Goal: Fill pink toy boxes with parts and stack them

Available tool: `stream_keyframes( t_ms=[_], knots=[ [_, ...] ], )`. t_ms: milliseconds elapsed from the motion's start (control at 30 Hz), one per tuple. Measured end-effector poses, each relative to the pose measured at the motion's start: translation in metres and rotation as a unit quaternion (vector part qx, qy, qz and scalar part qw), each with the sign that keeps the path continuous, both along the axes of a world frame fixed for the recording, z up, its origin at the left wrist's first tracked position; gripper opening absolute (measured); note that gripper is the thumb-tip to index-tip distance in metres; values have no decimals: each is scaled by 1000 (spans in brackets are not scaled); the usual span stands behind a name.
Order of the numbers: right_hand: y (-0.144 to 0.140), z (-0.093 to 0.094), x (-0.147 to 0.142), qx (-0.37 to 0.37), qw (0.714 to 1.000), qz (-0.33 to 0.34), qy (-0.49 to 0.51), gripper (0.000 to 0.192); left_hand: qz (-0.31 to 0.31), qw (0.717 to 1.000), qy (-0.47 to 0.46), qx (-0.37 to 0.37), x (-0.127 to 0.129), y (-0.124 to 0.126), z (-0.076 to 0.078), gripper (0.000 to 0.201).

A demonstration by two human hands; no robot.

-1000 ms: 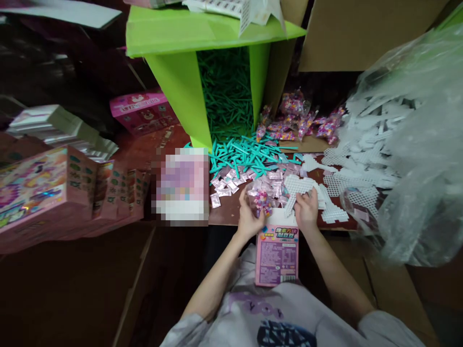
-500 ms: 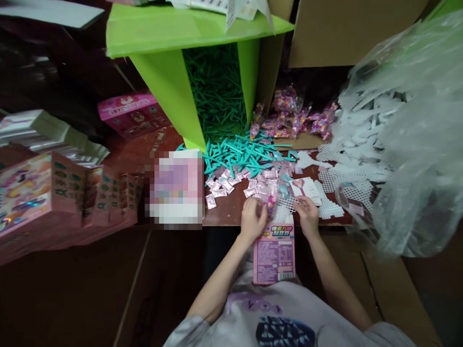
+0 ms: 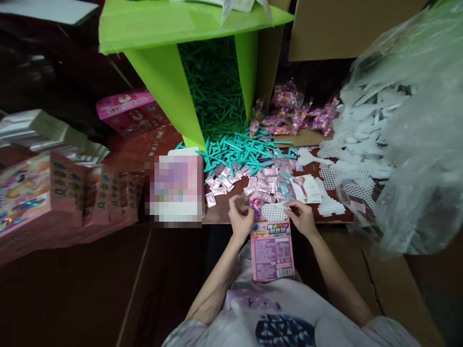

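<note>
My left hand (image 3: 241, 220) pinches a small clear bag of pink and purple beads (image 3: 255, 204) at the left of a pink box's top. Between finger and thumb, my right hand (image 3: 301, 218) grips the edge of a white perforated grid (image 3: 274, 212). Both items are at the top end of the pink printed box (image 3: 272, 253), which leans between my lap and the table edge. How deep the grid and bag sit in the box is hard to see. Beyond my right hand lies a small stack of printed cards (image 3: 308, 189).
Pink sachets (image 3: 265, 184) and teal plastic sticks (image 3: 237, 152) spread from a green bin (image 3: 162, 91). Bead bags (image 3: 289, 113) lie behind. White grids (image 3: 361, 140) spill from a plastic bag (image 3: 412, 159) at right. Pink boxes (image 3: 68, 193) stand at left.
The grid has turned level and come down to the box's top. My left hand has shifted left with the bead bag, and my right hand has moved slightly left.
</note>
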State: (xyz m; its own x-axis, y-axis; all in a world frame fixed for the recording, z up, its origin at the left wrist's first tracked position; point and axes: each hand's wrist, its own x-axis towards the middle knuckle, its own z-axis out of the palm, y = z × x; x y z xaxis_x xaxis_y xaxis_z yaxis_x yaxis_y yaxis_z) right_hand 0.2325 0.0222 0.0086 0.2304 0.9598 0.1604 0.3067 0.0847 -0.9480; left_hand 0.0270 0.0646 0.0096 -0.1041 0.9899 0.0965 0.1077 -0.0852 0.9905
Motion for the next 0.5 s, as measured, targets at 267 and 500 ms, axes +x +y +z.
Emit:
stream_keyframes(
  t_ms=[267, 500],
  knots=[
    [4, -8, 0, 17, 992, -82, 92, 11, -177, 964, 197, 30, -12, 3, 8, 18],
    [6, 5, 3, 36, 996, 22, -84, 3, -167, 917, 350, 93, -13, -30, 0, 31]
  ],
)
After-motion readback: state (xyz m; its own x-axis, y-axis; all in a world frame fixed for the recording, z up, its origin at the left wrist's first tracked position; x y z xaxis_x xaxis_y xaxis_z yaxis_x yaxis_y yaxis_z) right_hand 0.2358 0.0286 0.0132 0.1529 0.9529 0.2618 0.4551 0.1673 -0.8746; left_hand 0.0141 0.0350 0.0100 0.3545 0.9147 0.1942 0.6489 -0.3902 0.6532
